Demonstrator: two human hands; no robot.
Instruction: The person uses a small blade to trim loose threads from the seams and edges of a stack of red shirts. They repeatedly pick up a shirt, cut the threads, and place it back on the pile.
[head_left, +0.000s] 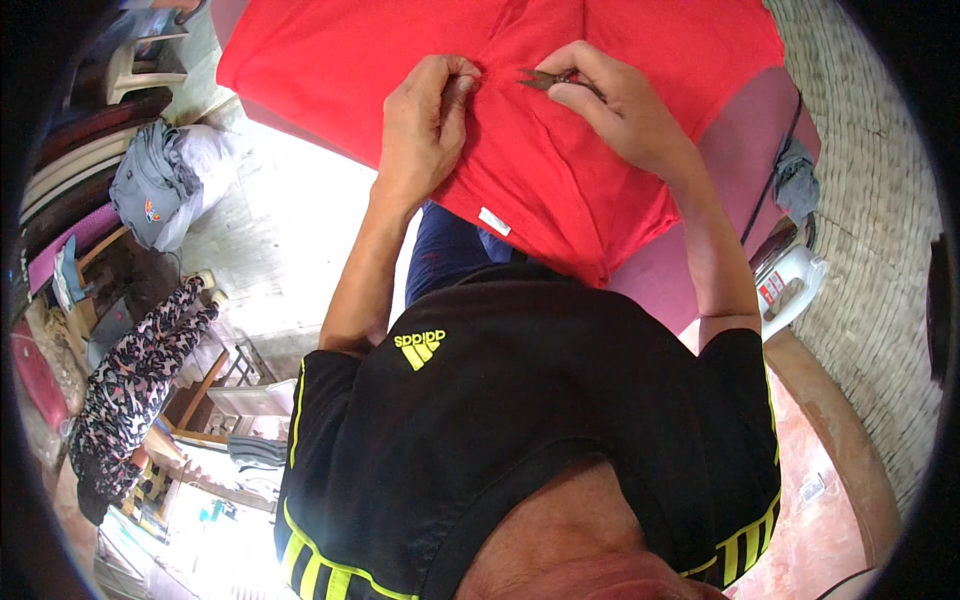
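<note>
A red cloth (340, 60) with a seam down its middle is spread over a pink-covered table (740, 170) in front of me. A small white label (494, 221) shows near its closest edge. My left hand (430, 125) rests on the cloth, thumb and fingertips pinched together at the seam; whether a thread is between them is too small to tell. Just to the right, my right hand (625, 115) is closed around small dark thread snips (540, 79). Their blades point left toward the left fingertips, a short gap apart, over the cloth.
On the right stand a white plastic jug (790, 285) and a bunched grey cloth (796, 180) at the table's side. A grey cloth bundle (150, 185) lies at left. Another person in patterned clothes (140, 380) is at lower left. A white plastic chair (140, 70) stands far left.
</note>
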